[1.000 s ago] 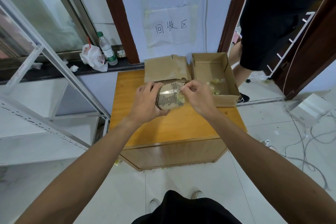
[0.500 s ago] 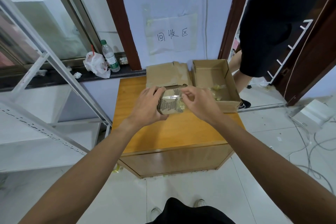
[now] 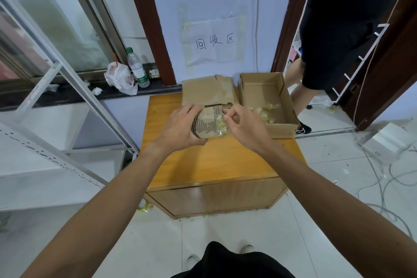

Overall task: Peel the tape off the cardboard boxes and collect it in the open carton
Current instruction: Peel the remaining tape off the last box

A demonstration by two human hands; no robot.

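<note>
Seen from the wearer's head, two bare forearms reach forward over an orange-brown wooden counter (image 3: 214, 160). The left hand (image 3: 180, 128) curls round the left edge of a small brown piece of corrugated cardboard (image 3: 206, 127) and holds it tilted just above the counter. The right hand (image 3: 246, 128) meets the piece at its right edge. Its grip is pressed together, thumb and forefinger pinching a crumpled strip of clear yellowish tape (image 3: 222, 123) that looks partly lifted from the cardboard. The tape is bunched, so its long axis cannot be told.

Just right of the right hand and a little beyond it, an open brown cardboard carton (image 3: 284, 130) stands on the counter, with pale yellowish tape scraps (image 3: 267, 109) lying inside. The right hand is the nearer one to it. The coming move is therefore likely a pull to the right, away from the left hand, then a short carry over the carton's near left wall.

Behind the hands, a flattened brown cardboard sheet (image 3: 207, 90) lies at the back of the counter, beside the carton's left wall. Above it, a white paper sign (image 3: 214, 40) with handwritten characters is taped to the pale blue wall. At far right, a person in black shorts (image 3: 334, 40) stands in a doorway.
</note>
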